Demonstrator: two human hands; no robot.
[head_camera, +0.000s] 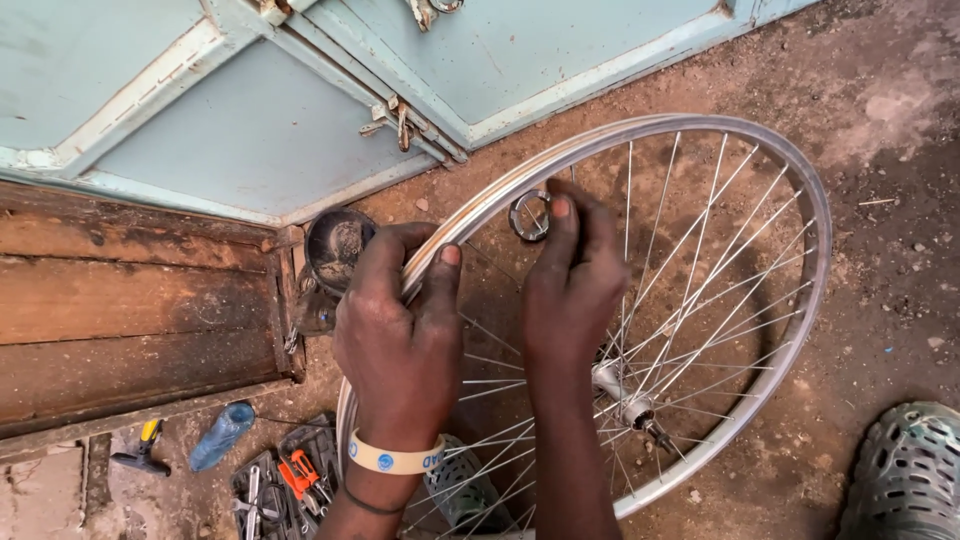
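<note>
A silver bicycle wheel with thin spokes stands tilted on the dirt ground, its hub low in the middle. My left hand is closed around the rim at its upper left. My right hand pinches a small round metal spoke tool against a spoke just inside the rim. A pale wristband sits on my left wrist.
Pale blue metal doors and a wooden step lie at the left. A round dark tin rests by the step. Pliers, wrenches and a blue bottle lie bottom left. A perforated grey shoe is bottom right.
</note>
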